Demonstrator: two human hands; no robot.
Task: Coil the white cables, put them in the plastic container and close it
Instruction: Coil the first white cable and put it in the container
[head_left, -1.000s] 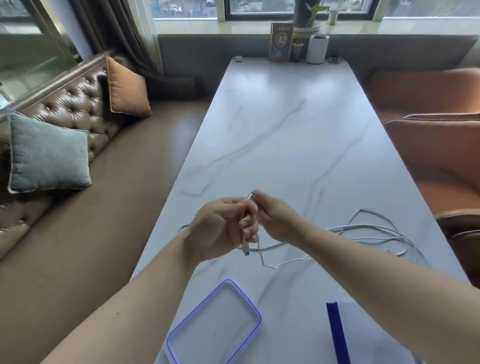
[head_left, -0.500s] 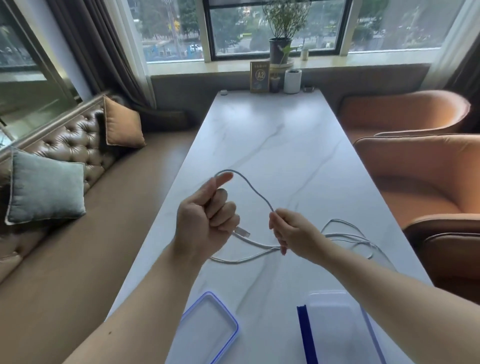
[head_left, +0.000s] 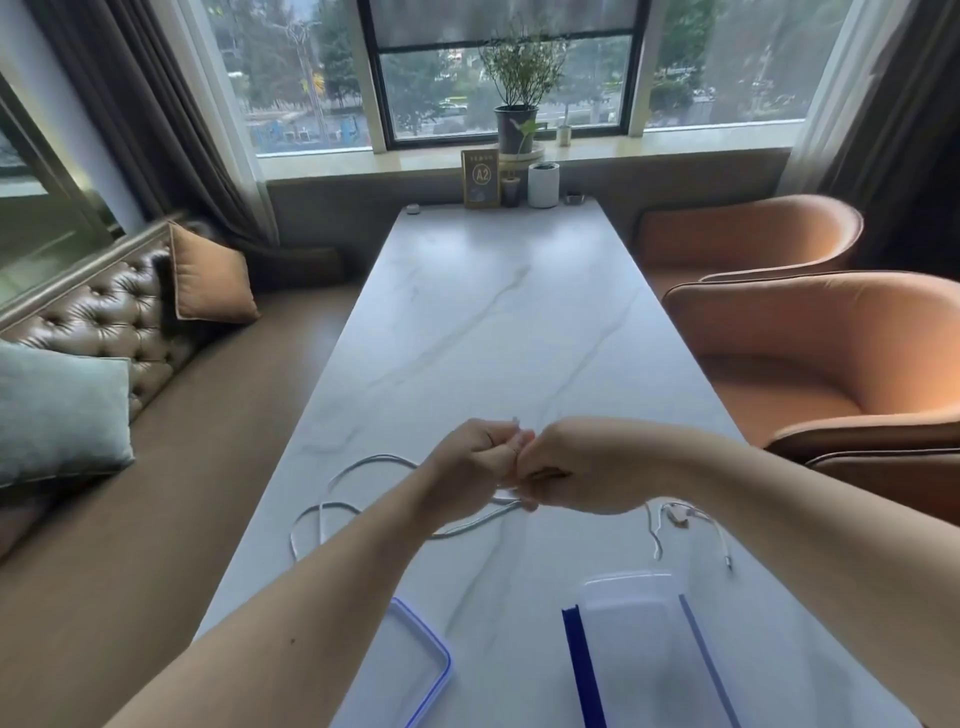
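Both hands meet in mid-air above the near half of the tabletop, knuckle against knuckle. The left hand is clenched round a white cable, and the right hand has its fingers curled in on the same cable where it leaves the left fist. The rest of this cable lies in loose loops on the tabletop, at eight to nine o'clock from the hands. A second cable lies apart at four o'clock, untouched. The open container stands at five o'clock and its lid at seven o'clock, both near the person.

This looks like an early turn of the coiling, with most of the cable not yet gathered.

To do it well:
- Let the left hand act as the anchor and hold every finished turn.
- Let the right hand slide out along the slack, then bring back one even loop at a time.
- Match each loop to the container's short side, so the bundle drops in flat.
- Roll the cable slightly between the right fingertips to stop kinks and figure-eights.
- Lift the trailing slack clear of its own loops at nine o'clock, since they cross and could knot.
- Tuck in the plug end last.
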